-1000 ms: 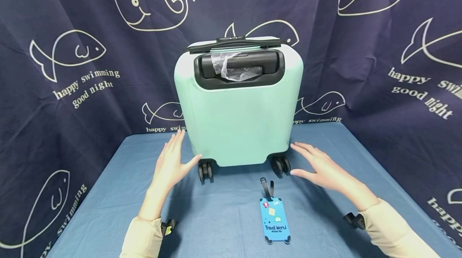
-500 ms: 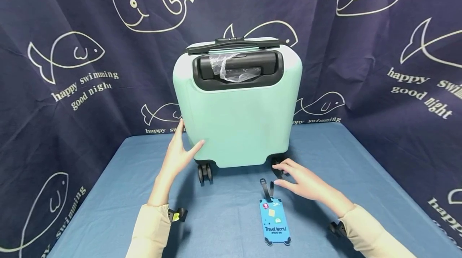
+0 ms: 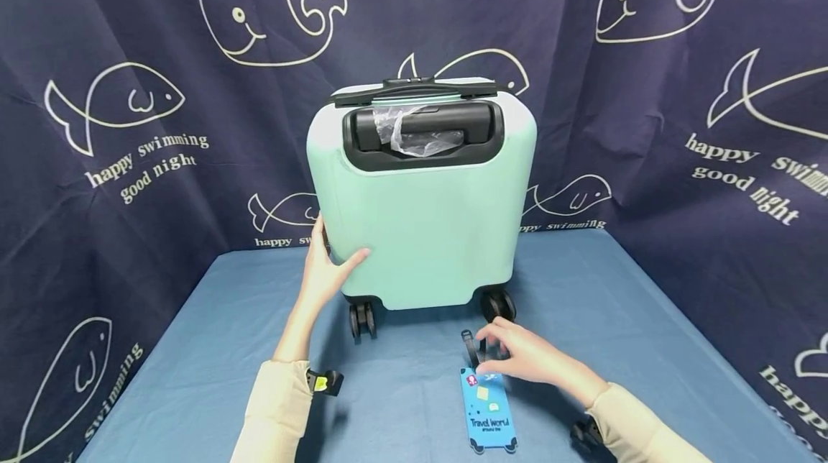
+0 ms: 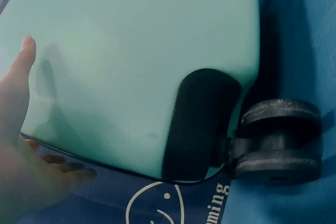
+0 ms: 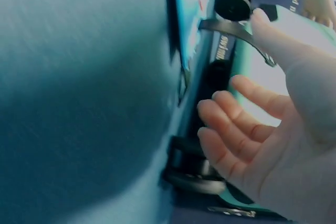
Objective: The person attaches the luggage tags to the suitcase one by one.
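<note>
A mint-green suitcase (image 3: 420,233) stands upright on its black wheels. My left hand (image 3: 321,277) lies at its lower left corner, fingers along the side and thumb extended over the broad face; the thumb (image 4: 23,61) and its shadow show in the left wrist view. A blue luggage tag (image 3: 488,420) reading "Travel World" lies flat in front of the suitcase. Just over the tag's black strap (image 3: 471,348) hovers my right hand (image 3: 527,355), thumb and fingers bent and apart. In the right wrist view the strap (image 5: 228,27) passes near the thumb, and nothing is between thumb and fingers.
Blue cloth (image 3: 401,391) covers the table. Dark blue curtain (image 3: 259,125) with white whale and fish drawings hangs close behind and on both sides. Clear plastic wrap (image 3: 420,136) sits around the suitcase's recessed handle. A black wheel (image 3: 498,305) is just beyond my right hand.
My left hand has moved forward and up onto the suitcase's lower left side. My right hand has come left and down from beside the suitcase to the tag's strap, its fingers bending.
</note>
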A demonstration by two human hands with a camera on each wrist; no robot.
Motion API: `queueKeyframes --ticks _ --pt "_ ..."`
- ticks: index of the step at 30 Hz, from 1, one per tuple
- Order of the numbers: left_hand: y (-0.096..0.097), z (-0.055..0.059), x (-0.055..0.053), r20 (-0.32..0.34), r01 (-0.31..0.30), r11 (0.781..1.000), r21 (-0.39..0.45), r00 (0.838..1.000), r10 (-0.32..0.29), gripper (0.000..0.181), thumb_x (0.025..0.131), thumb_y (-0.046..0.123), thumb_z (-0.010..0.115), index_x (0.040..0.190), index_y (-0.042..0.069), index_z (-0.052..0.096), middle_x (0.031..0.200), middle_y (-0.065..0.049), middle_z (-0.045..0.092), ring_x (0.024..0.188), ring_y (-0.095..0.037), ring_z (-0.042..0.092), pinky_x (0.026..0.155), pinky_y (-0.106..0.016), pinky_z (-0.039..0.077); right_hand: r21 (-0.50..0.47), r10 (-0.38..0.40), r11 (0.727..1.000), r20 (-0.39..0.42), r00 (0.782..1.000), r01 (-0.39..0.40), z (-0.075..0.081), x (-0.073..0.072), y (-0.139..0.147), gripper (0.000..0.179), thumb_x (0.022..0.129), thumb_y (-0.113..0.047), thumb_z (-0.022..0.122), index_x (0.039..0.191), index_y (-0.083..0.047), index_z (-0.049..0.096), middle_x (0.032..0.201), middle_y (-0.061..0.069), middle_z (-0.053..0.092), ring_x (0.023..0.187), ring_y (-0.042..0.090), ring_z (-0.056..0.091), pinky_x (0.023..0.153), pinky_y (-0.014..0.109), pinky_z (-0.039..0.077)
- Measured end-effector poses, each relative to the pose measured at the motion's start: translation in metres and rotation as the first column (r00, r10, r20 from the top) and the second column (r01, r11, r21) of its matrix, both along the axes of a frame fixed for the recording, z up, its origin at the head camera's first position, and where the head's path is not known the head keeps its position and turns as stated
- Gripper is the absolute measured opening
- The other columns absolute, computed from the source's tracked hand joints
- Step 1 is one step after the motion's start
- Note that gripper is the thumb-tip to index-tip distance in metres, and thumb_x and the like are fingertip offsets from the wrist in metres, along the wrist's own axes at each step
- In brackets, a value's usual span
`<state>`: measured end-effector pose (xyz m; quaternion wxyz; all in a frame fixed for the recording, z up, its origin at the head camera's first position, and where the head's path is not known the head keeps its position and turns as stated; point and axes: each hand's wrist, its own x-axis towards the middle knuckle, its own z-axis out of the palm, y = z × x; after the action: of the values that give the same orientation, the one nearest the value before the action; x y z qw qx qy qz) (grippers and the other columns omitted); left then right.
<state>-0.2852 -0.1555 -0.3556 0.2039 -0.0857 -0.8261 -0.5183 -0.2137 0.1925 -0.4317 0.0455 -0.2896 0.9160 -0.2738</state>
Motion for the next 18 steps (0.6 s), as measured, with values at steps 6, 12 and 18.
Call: queueKeyframes --ticks 6,12,18 --pt "0.004 -0.006 -0.004 -0.002 -0.019 0.999 -0.027 1.000 0.019 0.115 0.068 0.046 0.080 0.150 0.034 0.001 0.157 0.001 0.016 0.141 -0.023 0.023 0.110 -0.047 0.026 -0.010 0.021 1.000 0.082 0.996 -0.020 -0.011 0.002 -0.004 0.040 0.080 -0.043 0.070 0.104 -0.013 0.059 0.089 0.000 0.052 0.068 0.006 0.045 0.061 0.021 0.039" --pt "0.003 -0.012 -0.007 -0.010 -0.038 0.999 -0.026 0.999 0.038 0.112 0.068 0.046 0.080 0.150 0.032 0.005 0.156 -0.001 0.020 0.141 -0.023 0.024 0.110 -0.046 0.026 -0.044 0.071 0.997 0.117 0.991 -0.066 -0.017 0.002 -0.008 0.030 0.084 -0.039 0.068 0.096 -0.013 0.059 0.081 -0.002 0.052 0.065 0.002 0.041 0.059 0.020 0.037" --pt "0.005 -0.013 -0.007 -0.037 -0.056 0.998 -0.024 0.998 0.055 0.104 0.070 0.051 0.077 0.149 0.034 0.012 0.151 -0.002 0.031 0.135 -0.025 0.035 0.106 -0.046 0.032 -0.051 0.085 0.995 0.111 0.990 -0.080 -0.020 -0.001 -0.007 0.027 0.084 -0.038 0.068 0.092 -0.014 0.055 0.076 -0.002 0.048 0.064 0.001 0.039 0.057 0.019 0.034"
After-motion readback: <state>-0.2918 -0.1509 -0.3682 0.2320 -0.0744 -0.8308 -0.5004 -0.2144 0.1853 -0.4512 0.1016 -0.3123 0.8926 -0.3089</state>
